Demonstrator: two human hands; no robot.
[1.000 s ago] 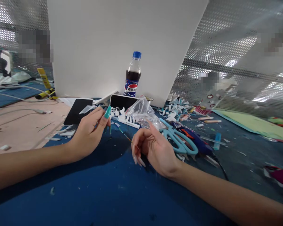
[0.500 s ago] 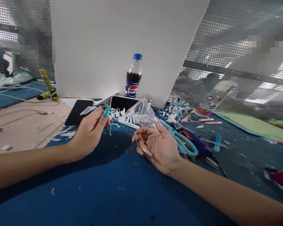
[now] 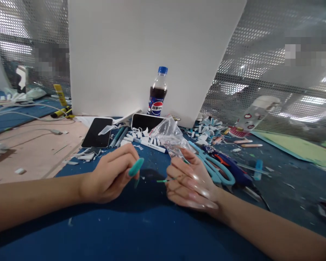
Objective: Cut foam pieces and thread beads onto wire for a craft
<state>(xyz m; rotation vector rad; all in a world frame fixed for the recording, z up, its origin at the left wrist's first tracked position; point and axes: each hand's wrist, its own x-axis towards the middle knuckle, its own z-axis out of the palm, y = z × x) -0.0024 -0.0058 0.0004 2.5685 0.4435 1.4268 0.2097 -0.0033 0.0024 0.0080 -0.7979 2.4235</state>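
Note:
My left hand (image 3: 110, 177) rests on the blue mat (image 3: 119, 228), fingers curled, pinching a teal false nail (image 3: 136, 167) between thumb and forefinger. My right hand (image 3: 191, 181) lies beside it with long pale nails, fingers closed on a thin green-tipped stick (image 3: 164, 180) that points left toward the left hand. A crumpled clear plastic bag (image 3: 168, 136) lies just behind the right hand. Teal scissors (image 3: 216, 170) sit to its right.
Two dark phones (image 3: 97, 132) (image 3: 146, 121) lie behind the hands, with pens and white paper scraps (image 3: 136, 136). A cola bottle (image 3: 158, 92) stands against a white board (image 3: 152, 50). More scraps, a blue tool and pencils lie to the right; cables lie on the pink surface at left.
Both hands drew nearer to me and closer together. The right hand turned palm-down and now holds the thin stick. The left hand lowered with the teal nail.

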